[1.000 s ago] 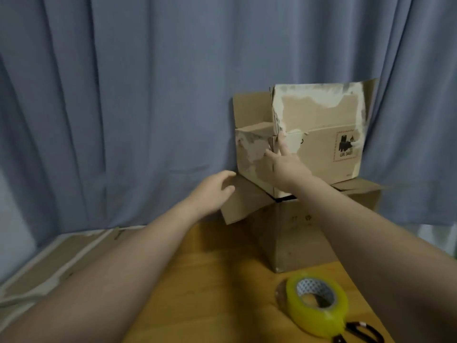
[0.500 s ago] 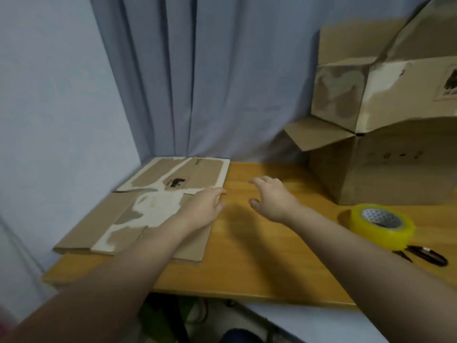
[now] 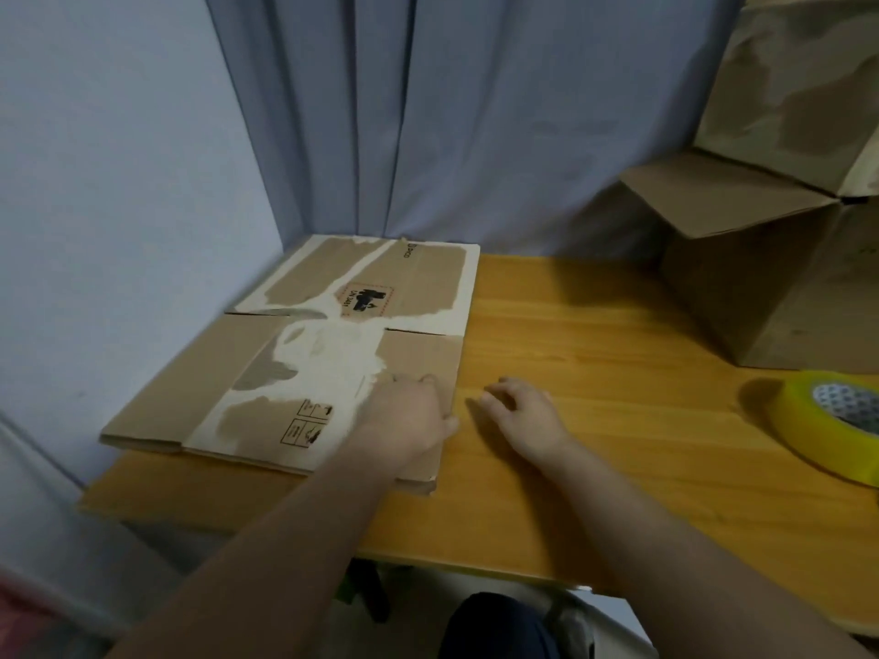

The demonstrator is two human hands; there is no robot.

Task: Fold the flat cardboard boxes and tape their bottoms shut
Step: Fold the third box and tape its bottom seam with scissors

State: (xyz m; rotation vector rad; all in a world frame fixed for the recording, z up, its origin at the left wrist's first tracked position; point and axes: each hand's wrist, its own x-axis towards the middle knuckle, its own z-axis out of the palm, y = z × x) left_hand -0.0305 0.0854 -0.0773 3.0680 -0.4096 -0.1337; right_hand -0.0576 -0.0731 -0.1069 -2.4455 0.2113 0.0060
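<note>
Showing an intermediate stage. At left, a stack of flat boxes [image 3: 295, 373] lies unfolded on the surface [image 3: 594, 373]. The left hand [image 3: 409, 416] is laid on the top sheet near its right edge, fingers extended, nothing gripped. The right hand [image 3: 523, 411] is held just beside that edge, fingers loosely curled and empty. At right, two erected boxes [image 3: 761, 287] are stacked, presumably finished, their bottoms hidden. The tape roll [image 3: 818, 420] lies untouched. Folding and taping of the flat stack remain.

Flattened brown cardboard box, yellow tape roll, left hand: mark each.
flattened brown cardboard box [image 3: 333, 354], head view, torn white patch.
yellow tape roll [image 3: 806, 432], head view, outer band.
left hand [image 3: 409, 416], head view, back of hand.
</note>
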